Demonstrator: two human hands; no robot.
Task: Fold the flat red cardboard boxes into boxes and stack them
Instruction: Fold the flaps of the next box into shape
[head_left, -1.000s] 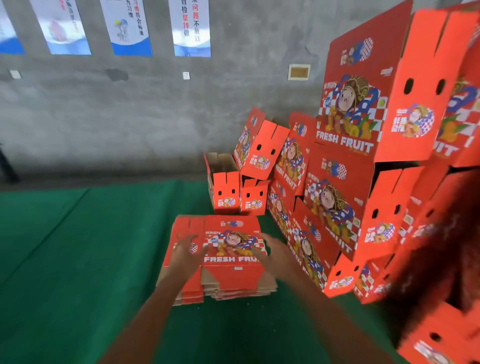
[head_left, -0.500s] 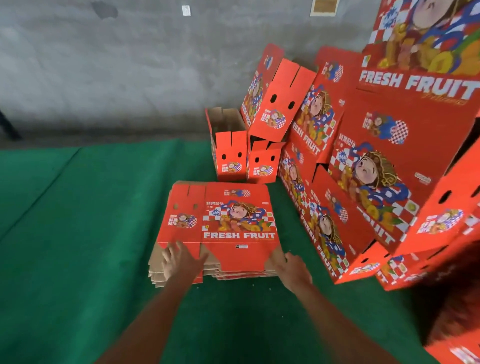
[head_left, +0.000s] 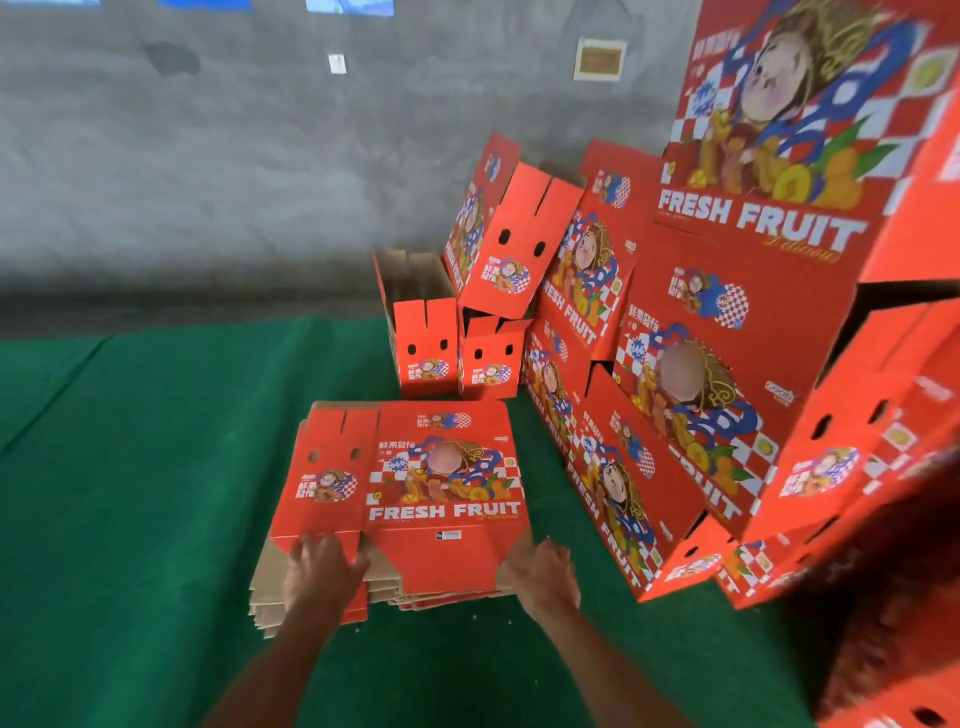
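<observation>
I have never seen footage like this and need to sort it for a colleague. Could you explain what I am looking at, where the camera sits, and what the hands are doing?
There is no machine here. A person wears a wide-angle camera on the head, looking forward and down, so you see their own two arms reaching out.

On the green mat lies a stack of flat red cardboard boxes, printed FRESH FRUIT. The left hand rests on the near edge of the top sheet, and the right hand is at its near right corner. Whether the fingers have already gripped it is hard to tell.

Behind and to the right stands a pile of folded boxes of the same kind, stacked rather loosely against a grey wall.
</observation>
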